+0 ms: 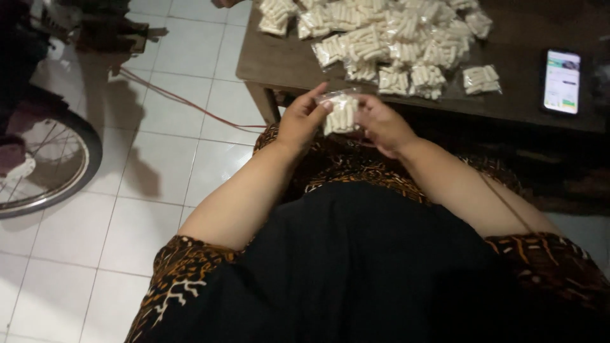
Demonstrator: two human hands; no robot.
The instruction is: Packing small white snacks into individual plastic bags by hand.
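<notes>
While you sat before the dark wooden table [279, 60], the heap of filled packets [387, 38] lay beyond both your hands, covering much of the tabletop, with one stray packet [481, 79] off to the right of the heap and a lit phone [562, 81] further right still. Just in front of the table's near edge, your left hand [302, 121] and right hand [380, 124] met over a single small clear packet of pale sticks [340, 113], each hand pinching one side of it, fingers closed on the plastic. By the look of it, you were at the closing or checking stage of that one packet; the next move, I would judge, called for a steady pinch along its top edge so the sticks stayed in.

Whether the packet's mouth was sealed I could not tell, since your fingers covered it. To the left of your left hand, a wheel [44, 165] was cut off by the frame, and a red cord [184, 101] ran across the tiled floor [146, 209] towards the table. The heap's far side was cropped too.
</notes>
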